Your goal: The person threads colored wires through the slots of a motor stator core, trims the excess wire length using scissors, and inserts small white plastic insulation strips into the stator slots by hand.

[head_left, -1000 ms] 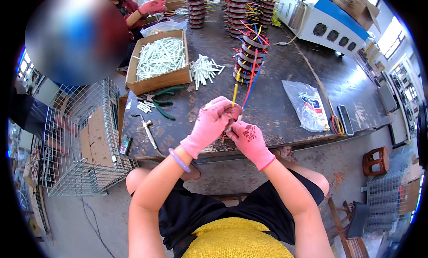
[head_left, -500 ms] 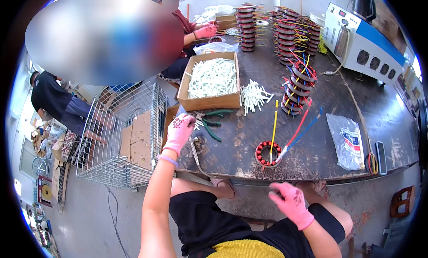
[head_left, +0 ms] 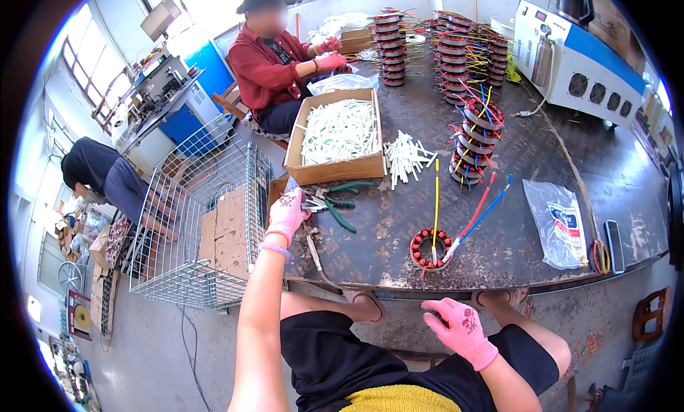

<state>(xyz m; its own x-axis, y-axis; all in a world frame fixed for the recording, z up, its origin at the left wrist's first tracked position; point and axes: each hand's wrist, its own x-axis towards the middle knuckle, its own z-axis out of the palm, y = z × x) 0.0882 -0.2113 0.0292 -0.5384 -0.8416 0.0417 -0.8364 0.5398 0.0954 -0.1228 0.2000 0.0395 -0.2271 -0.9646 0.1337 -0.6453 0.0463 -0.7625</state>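
My left hand [head_left: 287,214], in a pink glove, is at the table's left edge beside some small white sleeves [head_left: 313,201]. Its fingers are drawn together; whatever they pinch is too small to make out. Close by lie green-handled pliers [head_left: 340,204] and a pen-like tool [head_left: 313,252] with a cable. Over my lap, just off the table's front edge, my right hand [head_left: 462,331] has its dark-tipped fingers slightly bent and apart, with nothing seen in them. Near that edge lies a stator ring [head_left: 415,249] with red coils; yellow, red and blue wires rise from it.
A cardboard box [head_left: 335,171] of white sleeves stands beyond, with a loose pile [head_left: 407,155] beside it. Stacked stators [head_left: 476,143], a plastic bag [head_left: 552,230], a phone [head_left: 614,247] and a white-blue machine [head_left: 570,70] share the table. A wire cage [head_left: 192,269] stands left; two people work nearby.
My left hand has shifted slightly down and right, its fingers now at the small sleeves. My right hand has moved a little left and down, its fingers less curled. The view has tilted slightly.
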